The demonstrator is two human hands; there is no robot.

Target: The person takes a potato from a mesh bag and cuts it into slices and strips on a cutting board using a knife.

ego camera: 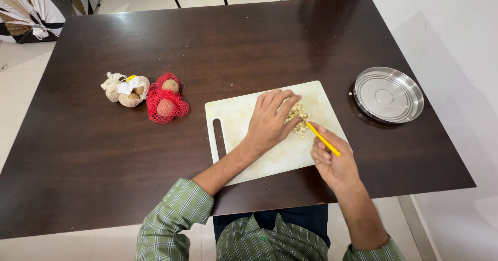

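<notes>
Right hand point(334, 162) grips knife point(322, 139) — board point(233, 118) mid-table; edges clear.

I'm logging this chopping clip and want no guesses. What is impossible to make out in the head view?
- Knife: only the yellow handle shows; the blade is hidden by the left hand.
- Chopped pieces: too small to identify.
- Contents of the white net bag: partly veiled by mesh.
- The right hand: its grip underside is hidden.
</notes>
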